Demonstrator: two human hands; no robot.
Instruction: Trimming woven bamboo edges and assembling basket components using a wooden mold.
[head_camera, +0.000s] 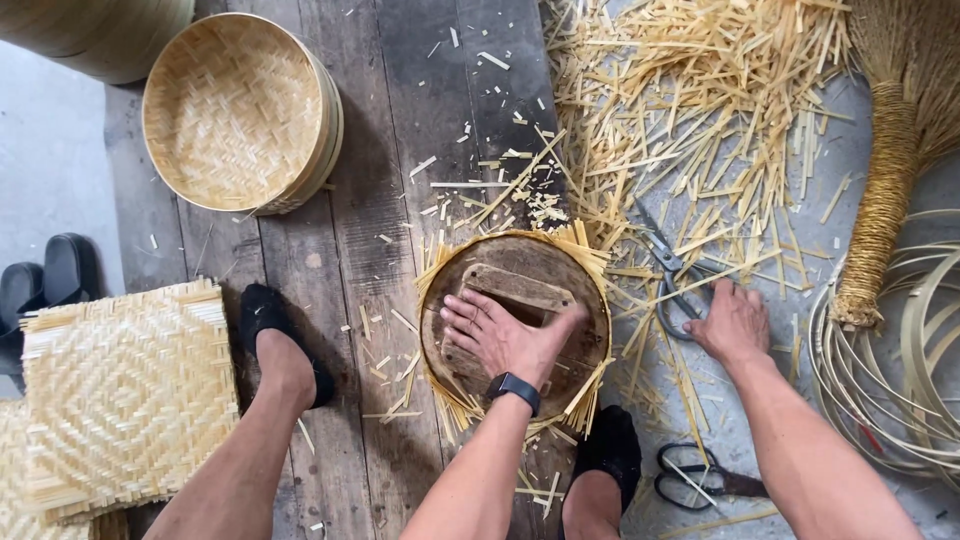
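The left hand (505, 335) lies flat, fingers spread, pressing a round wooden mould (515, 320) onto a woven bamboo mat (590, 255) on the plank floor (385, 250), gripping nothing. The right hand (733, 322) curls loosely onto the scissors (672, 282) in the bamboo offcuts (700, 90); whether it's actually gripping them is hard to tell. If that palm eases off mid-reach, the mould could slide off-centre, and the splinters look nasty.

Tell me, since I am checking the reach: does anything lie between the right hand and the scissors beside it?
Nothing visible does. The right hand already rests on the handles of the scissors, which lie among loose bamboo strips. The left hand presses the round wooden mould.
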